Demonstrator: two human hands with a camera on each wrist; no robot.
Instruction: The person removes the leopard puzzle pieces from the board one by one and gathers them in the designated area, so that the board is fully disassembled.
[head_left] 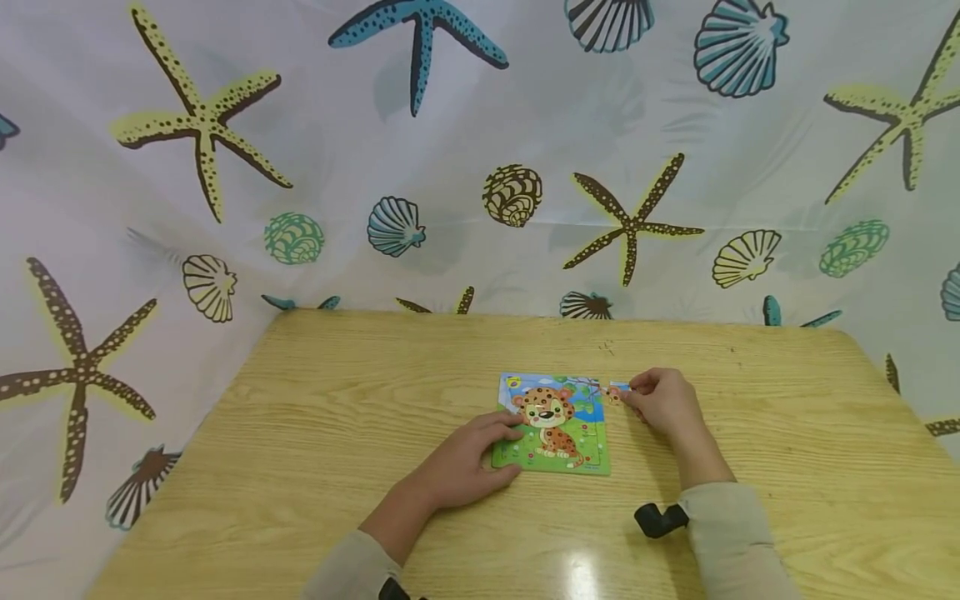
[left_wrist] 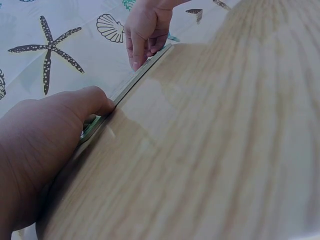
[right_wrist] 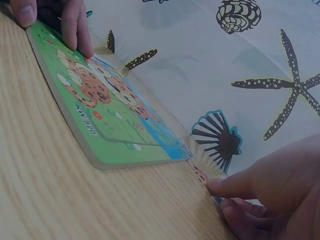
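Note:
A jigsaw puzzle (head_left: 551, 450) with a cartoon leopard on green grass lies flat on the table, its picture framed by a printed border. My left hand (head_left: 476, 462) rests over its left side, fingers on the picture and thumb at the near left corner. In the left wrist view the thumb (left_wrist: 97, 102) touches the puzzle's edge. Just off the puzzle's upper right corner, my right hand (head_left: 667, 404) pinches a small puzzle piece (head_left: 617, 393) with orange spotted print and some blue. In the right wrist view the piece (right_wrist: 200, 176) is partly hidden by thumb and fingers.
The pale wooden table (head_left: 360, 375) reaches back to a white cloth (head_left: 465, 133) printed with starfish and shells, which also hangs along both sides. A black wrist mount (head_left: 660, 520) sits by the right sleeve. Light glares off the table's near part.

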